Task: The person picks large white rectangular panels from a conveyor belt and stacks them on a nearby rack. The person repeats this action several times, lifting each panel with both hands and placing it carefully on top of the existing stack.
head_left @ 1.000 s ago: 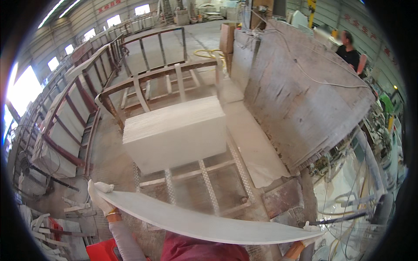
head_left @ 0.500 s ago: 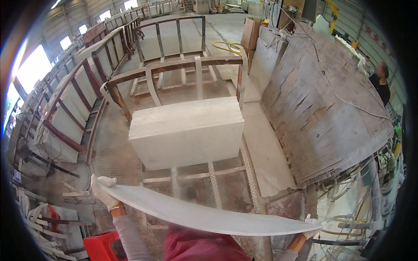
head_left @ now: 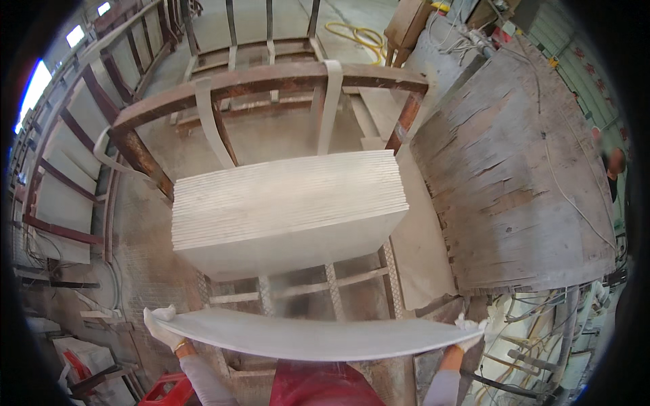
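Observation:
A long white stone slab spans the space in front of my body, its upper edge bowed by the lens. My left hand, in a white glove, grips the slab's left end. At its right end my right hand, also gloved, is closed on the edge. Beyond it stands a stack of similar white slabs, packed upright face to face on a metal rack. The held slab is apart from the stack.
A rusty frame with pale straps rises behind the stack. To the right leans a large worn wooden board. More racked slabs line the left. A red plastic object sits low left, a yellow hose lies far off, and a person is far right.
The stack and frame now look larger and nearer. The slab, still in both my hands, has become more level, its left end lower and its right end higher in view.

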### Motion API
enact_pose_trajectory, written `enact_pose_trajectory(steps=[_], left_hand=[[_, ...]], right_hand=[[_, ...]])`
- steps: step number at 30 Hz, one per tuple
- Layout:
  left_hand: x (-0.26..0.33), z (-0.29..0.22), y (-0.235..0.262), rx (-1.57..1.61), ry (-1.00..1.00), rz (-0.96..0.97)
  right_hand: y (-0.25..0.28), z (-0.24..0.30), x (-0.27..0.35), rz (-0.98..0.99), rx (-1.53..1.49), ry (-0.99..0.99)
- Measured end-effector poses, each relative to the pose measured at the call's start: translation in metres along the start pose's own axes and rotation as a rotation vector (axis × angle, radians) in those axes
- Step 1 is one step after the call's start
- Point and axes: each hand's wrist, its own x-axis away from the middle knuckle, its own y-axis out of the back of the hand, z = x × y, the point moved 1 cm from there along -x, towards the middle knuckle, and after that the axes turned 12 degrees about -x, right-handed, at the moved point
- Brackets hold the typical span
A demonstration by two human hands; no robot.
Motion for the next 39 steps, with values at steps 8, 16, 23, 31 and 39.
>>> enact_pose_trajectory(steps=[8,16,23,31,39], left_hand=[[-0.083,0.085,0.011,-0.011,0.078,-0.037],[-0.125,0.139,0.016,-0.072,0.187,-0.101],[-0.128,0.163,0.024,0.074,0.358,-0.07],[-0.117,0.169,0.035,0.051,0.381,-0.165],[-0.078,0.166,0.027,-0.225,0.469,-0.113]], right_hand=[[-0.068,-0.167,-0.07,-0.182,0.064,-0.012],[-0.127,-0.279,-0.108,-0.204,0.003,-0.035],[-0.128,-0.316,-0.12,-0.238,0.124,-0.004],[-0.056,-0.301,-0.165,0.488,0.03,-0.353],[-0.088,-0.288,-0.095,-0.189,0.324,-0.02]])
